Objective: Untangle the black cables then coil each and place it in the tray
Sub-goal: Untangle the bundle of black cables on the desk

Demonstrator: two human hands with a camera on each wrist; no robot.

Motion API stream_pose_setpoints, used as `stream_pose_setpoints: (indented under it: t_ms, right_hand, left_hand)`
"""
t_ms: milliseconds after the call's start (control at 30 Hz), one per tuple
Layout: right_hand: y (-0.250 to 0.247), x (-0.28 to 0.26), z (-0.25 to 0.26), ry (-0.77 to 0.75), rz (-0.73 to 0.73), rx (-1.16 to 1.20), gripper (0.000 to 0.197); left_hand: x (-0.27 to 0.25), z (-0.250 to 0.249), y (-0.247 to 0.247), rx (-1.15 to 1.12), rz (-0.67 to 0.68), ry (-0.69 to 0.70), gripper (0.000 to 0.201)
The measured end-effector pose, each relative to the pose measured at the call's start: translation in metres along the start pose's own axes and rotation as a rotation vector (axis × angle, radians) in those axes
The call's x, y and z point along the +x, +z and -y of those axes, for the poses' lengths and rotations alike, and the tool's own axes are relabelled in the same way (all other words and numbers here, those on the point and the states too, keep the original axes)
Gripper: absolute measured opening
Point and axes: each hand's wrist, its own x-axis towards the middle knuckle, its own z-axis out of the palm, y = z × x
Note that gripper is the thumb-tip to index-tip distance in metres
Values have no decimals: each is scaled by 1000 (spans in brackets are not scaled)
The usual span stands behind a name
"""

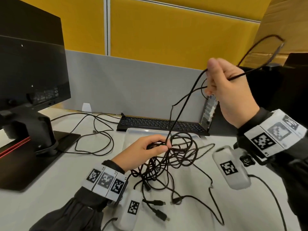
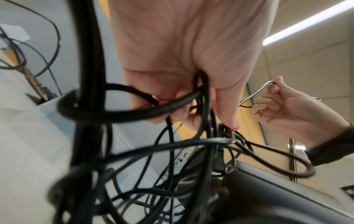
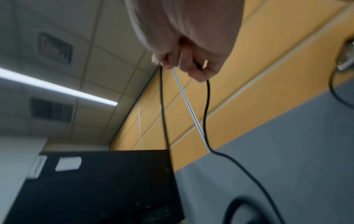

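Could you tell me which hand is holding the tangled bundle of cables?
The left hand grips the tangled bundle; the raised right hand pinches only a single strand.

Black cables (image 1: 168,157): thin, round, several knotted into one loose tangle, lifted partly off the white desk (image 1: 66,172), with loops sagging down onto it. Loose ends with dark plugs (image 1: 158,202) trail on the desk toward the near edge. One strand (image 1: 183,104) is pulled out of the tangle, running up and right, doubled over, its blurred loop arcing further right. Tray (image 1: 133,130): clear plastic, shallow, flat on the desk just behind the tangle, partly hidden by it.
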Motion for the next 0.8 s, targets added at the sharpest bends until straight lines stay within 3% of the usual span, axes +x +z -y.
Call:
stream_pose_setpoints:
  t_ms: [300, 467, 667, 800]
  right_hand:
    - [-7, 6, 10, 204, -382, 432, 37]
    - [-47, 24, 19, 168, -576, 442, 35]
    - [-52, 8, -11, 339, -477, 227, 35]
    - [-50, -4, -14, 371, -314, 216, 35]
  left_hand:
    - [-2, 5, -3, 24, -13, -94, 32]
    - [0, 11, -5, 48, -93, -214, 13]
    - [-1, 7, -5, 103, -109, -259, 15]
    - [2, -2, -8, 57, -279, -242, 23]
